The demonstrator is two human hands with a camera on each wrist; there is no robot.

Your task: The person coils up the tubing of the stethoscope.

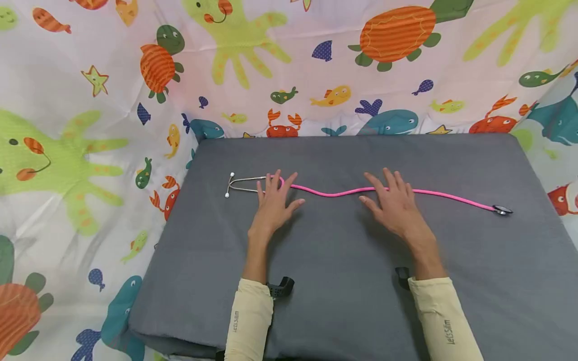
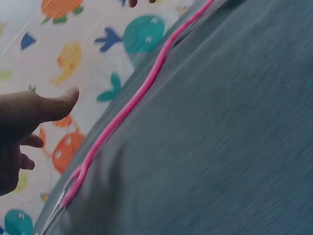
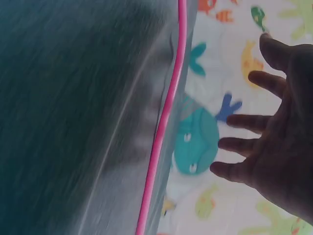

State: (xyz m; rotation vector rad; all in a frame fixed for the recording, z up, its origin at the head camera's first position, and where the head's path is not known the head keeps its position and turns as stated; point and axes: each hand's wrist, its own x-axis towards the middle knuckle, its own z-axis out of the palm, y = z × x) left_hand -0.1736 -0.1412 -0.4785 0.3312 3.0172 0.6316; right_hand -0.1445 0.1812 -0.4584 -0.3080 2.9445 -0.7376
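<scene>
A stethoscope (image 1: 331,194) with pink tubing lies stretched across the grey-covered surface. Its metal earpieces with white tips point left, and its dark chest piece (image 1: 502,210) lies at the right end. My left hand (image 1: 272,208) is spread over the fork where the tubing meets the metal, hiding part of it. Over the right half of the tubing, my right hand (image 1: 397,208) has its fingers spread. In the right wrist view its straight fingers (image 3: 244,123) show apart from the pink tube. Neither hand holds anything.
The grey cloth-covered table (image 1: 334,250) has its back edge against a curtain (image 1: 253,105) printed with sea animals, which also runs along the left and right sides. A dark strap piece (image 1: 281,287) sticks out beside the left sleeve, another (image 1: 403,277) beside the right.
</scene>
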